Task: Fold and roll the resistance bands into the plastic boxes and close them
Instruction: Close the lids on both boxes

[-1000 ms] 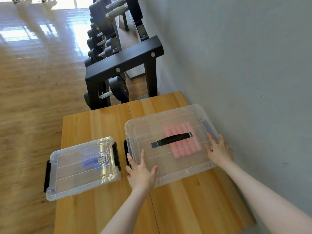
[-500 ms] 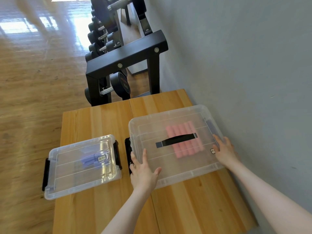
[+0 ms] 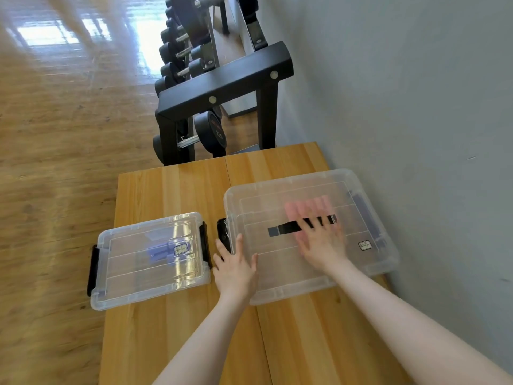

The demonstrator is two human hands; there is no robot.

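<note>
A large clear plastic box (image 3: 280, 195) sits lidded on the right of the wooden table, with a rolled pink band (image 3: 306, 208) showing through it. My right hand (image 3: 322, 243) lies flat over the lid, fingers spread across its black handle (image 3: 283, 229); the hand is blurred. My left hand (image 3: 236, 266) rests open at the box's left front corner, fingers by the black side latch (image 3: 223, 232). A smaller clear box (image 3: 116, 287) stands lidded on the left, a purple band (image 3: 159, 250) inside.
The wooden table (image 3: 172, 190) stands against a grey wall (image 3: 416, 107) on the right. Behind the table's far edge is a black dumbbell rack (image 3: 222, 84) with several dumbbells. Wooden floor lies to the left.
My right hand has left the large box's right edge and moved left onto the middle of the lid, over the handle. My left hand stays at the left corner.
</note>
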